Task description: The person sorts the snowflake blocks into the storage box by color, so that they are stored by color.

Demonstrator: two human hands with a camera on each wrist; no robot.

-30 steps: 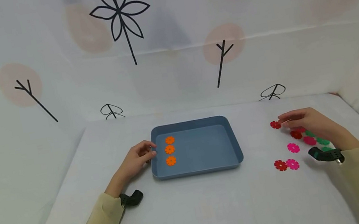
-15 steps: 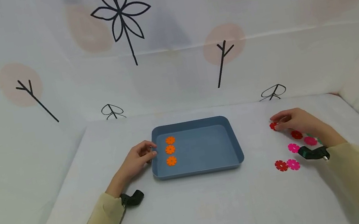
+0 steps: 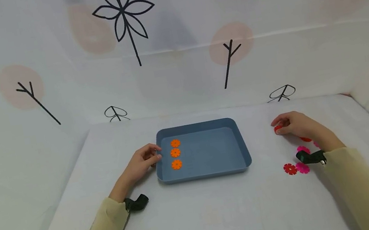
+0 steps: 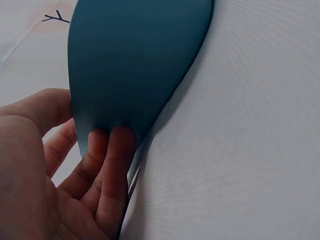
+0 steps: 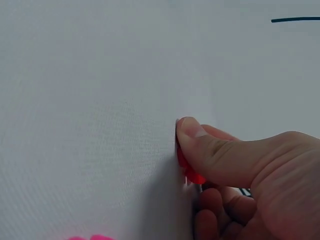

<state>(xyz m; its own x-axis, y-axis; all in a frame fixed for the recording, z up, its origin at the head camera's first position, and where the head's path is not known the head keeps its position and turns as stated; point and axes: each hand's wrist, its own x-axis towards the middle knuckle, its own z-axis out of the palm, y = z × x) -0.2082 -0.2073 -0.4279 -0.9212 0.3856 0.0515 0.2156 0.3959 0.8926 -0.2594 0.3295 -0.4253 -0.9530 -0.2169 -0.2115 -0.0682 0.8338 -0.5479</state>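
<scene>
A blue-grey tray (image 3: pixel 209 151) lies on the white table, with three orange flower-shaped pieces (image 3: pixel 175 153) in a column near its left side. My left hand (image 3: pixel 143 162) grips the tray's left side; in the left wrist view, fingertips (image 4: pixel 120 137) lie against the outside of its wall. To the right of the tray, my right hand (image 3: pixel 296 126) pinches a red flower-shaped piece (image 5: pixel 195 176) between thumb and fingers, close to the tabletop. Part of that piece is hidden by the thumb.
Below the right hand, another red flower piece (image 3: pixel 290 169) touches a pink one (image 3: pixel 302 168). More pieces, including a pink one (image 3: pixel 303 149) and a red one (image 3: pixel 306 139), lie partly under the right forearm. A white printed cloth (image 3: pixel 178 79) hangs behind the table.
My right hand has moved left to the red flower piece and taken hold of it, shifting it slightly left. The green pieces are now covered by the arm. My left hand stays on the tray.
</scene>
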